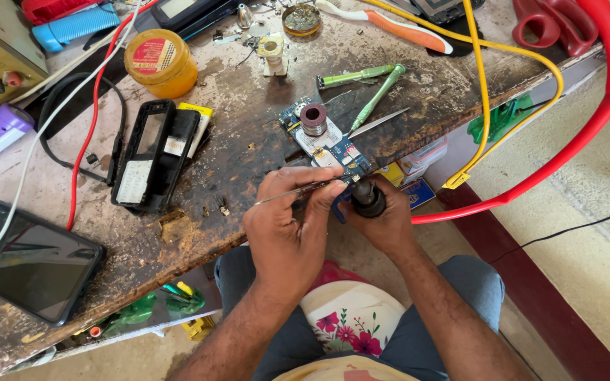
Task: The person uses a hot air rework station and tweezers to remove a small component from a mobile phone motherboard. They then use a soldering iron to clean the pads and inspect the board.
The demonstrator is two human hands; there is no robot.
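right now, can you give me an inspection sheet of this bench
surface: worn, stained wooden bench
job's things: blue circuit board with solder spool on it
clutter: two green screwdrivers, yellow tin, black phone shell, dark tablet
grippers: left hand pinches tweezers; right hand grips black soldering iron
cables: red cable, yellow cable, white cable
surroundings: pale floor

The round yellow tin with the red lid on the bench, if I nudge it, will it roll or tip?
The round yellow tin with the red lid probably won't roll: it stands upright on its flat base. Squat and wide, it looks unlikely to tip. It would likely slide on the worn wooden bench.
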